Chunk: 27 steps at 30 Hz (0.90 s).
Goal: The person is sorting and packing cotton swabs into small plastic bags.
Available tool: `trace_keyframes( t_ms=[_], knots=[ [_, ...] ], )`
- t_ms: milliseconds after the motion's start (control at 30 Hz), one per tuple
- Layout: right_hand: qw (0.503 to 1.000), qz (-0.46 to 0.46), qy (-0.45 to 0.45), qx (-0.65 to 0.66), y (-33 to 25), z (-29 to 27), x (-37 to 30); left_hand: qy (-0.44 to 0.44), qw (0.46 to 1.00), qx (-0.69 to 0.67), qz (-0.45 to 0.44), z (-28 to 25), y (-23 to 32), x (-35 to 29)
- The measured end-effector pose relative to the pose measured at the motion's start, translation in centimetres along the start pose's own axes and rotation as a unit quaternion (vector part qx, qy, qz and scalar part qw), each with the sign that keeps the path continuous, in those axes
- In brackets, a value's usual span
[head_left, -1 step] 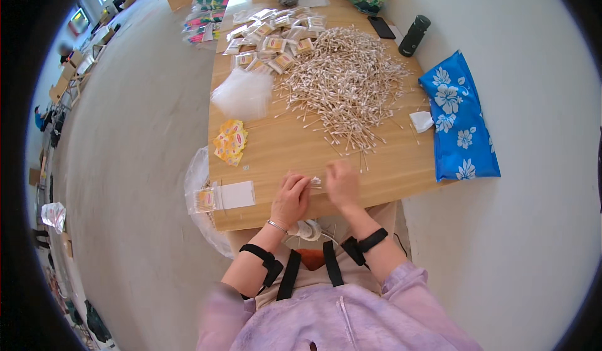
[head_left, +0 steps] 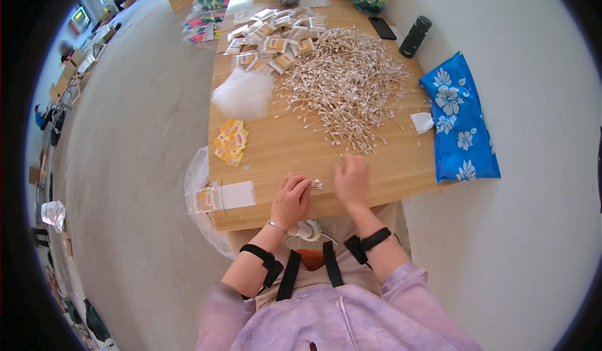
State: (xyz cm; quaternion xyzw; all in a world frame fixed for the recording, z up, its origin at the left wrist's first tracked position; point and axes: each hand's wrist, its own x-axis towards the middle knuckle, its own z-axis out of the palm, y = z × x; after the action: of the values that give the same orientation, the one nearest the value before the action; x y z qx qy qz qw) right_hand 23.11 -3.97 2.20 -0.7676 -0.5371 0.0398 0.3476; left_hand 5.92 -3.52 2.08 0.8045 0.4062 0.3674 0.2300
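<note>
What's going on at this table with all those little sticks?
A person sits at a wooden table with cotton swabs. The left hand holds a small bunch of swabs near the edge; the right hand is beside it, too blurred to tell whether it holds anything. Ahead lies a big loose pile of swabs, with yellow cards, clear bags and packets to its left.

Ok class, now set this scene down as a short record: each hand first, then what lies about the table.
left hand: holds a small bunch of swabs
right hand: beside the bunch, blurred; grip unclear
middle: loose swab pile
left of pile: filled packets, clear plastic stack
left edge: yellow cards
right edge: blue floral pouch
</note>
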Motion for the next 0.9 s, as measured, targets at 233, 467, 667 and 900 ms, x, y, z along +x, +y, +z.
trace_keyframes(
  t_ms=[233,467,667,900],
  knots=[
    [0.996,0.076,0.01,-0.05,1.0,-0.5,3.0,-0.004,1.0,0.018,0.025,-0.6,0.0,0.0],
    [0.998,-0.052,0.018,0.0,-2.0,4.9,2.7,0.001,1.0,-0.005,0.005,-0.1,0.1,0.0],
    [0.982,-0.134,-0.094,0.091,-2.9,4.2,1.0,0.039,0.997,-0.026,-0.063,-0.5,0.2,-0.2],
    [0.939,-0.219,-0.191,0.186,-2.3,2.5,1.3,0.16,0.981,0.02,-0.107,0.2,-0.3,0.4]
  ],
)
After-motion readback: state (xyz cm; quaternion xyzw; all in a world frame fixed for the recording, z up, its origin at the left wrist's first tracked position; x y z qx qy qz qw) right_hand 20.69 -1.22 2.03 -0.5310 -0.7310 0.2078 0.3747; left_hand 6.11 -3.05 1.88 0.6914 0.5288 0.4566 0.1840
